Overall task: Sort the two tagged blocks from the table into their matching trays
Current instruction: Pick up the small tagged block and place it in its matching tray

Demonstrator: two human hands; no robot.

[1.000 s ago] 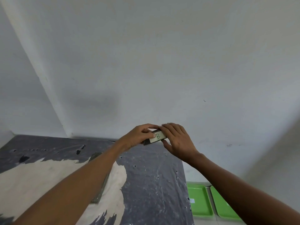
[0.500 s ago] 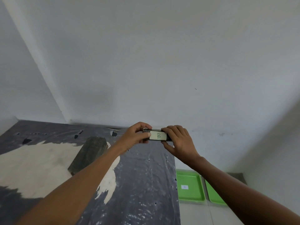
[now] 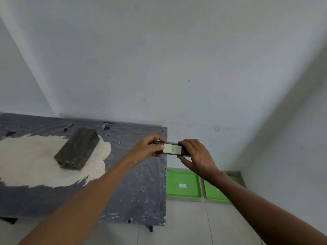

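Above the right edge of a worn grey table (image 3: 138, 191), a left hand (image 3: 146, 147) and a right hand (image 3: 198, 156) each pinched one end of a dark block (image 3: 160, 142) whose white tag (image 3: 172, 149) read "B". A second dark block (image 3: 77, 149) lay on the table. Two green trays, one (image 3: 184, 184) beside another (image 3: 214, 193), sat on the floor below.
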